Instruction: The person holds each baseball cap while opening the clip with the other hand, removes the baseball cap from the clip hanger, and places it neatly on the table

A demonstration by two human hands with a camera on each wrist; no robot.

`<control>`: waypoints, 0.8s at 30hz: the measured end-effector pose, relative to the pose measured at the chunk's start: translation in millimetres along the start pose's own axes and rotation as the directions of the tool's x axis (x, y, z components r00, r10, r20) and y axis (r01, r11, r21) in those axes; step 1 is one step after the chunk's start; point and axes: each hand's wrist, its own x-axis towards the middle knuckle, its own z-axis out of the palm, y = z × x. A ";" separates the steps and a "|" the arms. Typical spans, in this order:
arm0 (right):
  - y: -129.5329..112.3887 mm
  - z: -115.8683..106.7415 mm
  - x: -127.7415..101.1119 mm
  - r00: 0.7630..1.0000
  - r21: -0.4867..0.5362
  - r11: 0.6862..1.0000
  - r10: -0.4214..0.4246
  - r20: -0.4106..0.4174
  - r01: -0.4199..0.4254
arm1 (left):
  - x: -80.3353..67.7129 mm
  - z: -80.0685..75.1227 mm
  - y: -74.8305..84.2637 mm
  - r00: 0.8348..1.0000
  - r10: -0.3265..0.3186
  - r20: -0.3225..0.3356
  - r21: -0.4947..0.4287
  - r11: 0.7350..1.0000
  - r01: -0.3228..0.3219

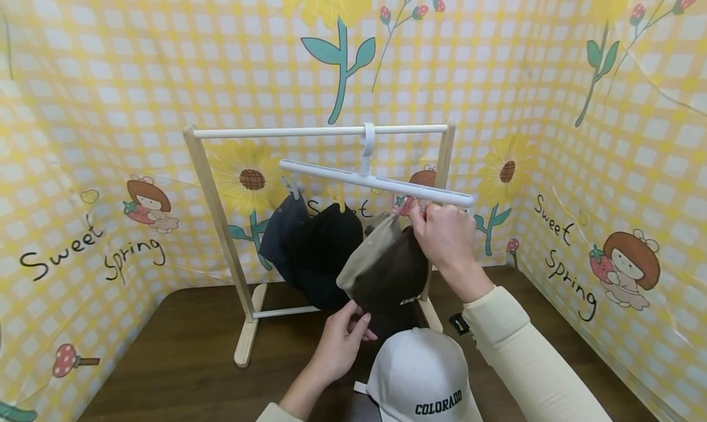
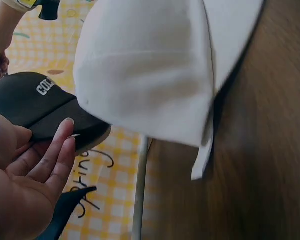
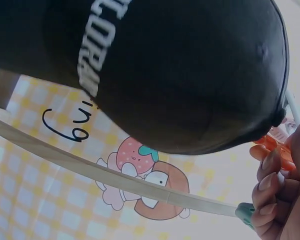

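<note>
A dark brown cap (image 1: 394, 268) with white lettering hangs below the right end of the white hanger (image 1: 381, 184). Its brim edge is between the thumb and fingers of my left hand (image 1: 342, 339), which pinches it from below. At the top of that cap, my right hand (image 1: 450, 238) holds an orange clip (image 3: 274, 150), seen in the right wrist view. Beside the brown cap hangs a beige cap (image 1: 367, 250). Further left are a black cap (image 1: 326, 244) under a yellow clip (image 1: 337, 196) and a navy cap (image 1: 282, 226) under a grey clip (image 1: 293, 187).
The hanger tilts down to the right from the white rail (image 1: 287, 132) of a wooden rack (image 1: 212, 213). A white cap (image 1: 417, 367) marked COLORADO lies on the dark table (image 1: 182, 348) in front. Patterned cloth (image 1: 132, 91) encloses the back and sides.
</note>
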 end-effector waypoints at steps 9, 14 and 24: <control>0.8 -1.1 1.0 0.999 0.026 0.999 0.027 0.041 -0.028 | -9.4 -24.2 -4.3 0.999 0.018 -0.035 0.052 0.999 -0.017; 1.9 -0.7 0.4 0.998 0.029 0.999 0.033 0.062 -0.035 | -16.8 -39.8 -3.4 0.999 -0.007 -0.052 0.097 0.995 0.012; 3.4 0.6 1.7 0.998 0.034 0.999 0.029 0.062 -0.031 | -31.4 -71.5 -2.7 0.995 -0.072 -0.064 0.147 0.986 0.081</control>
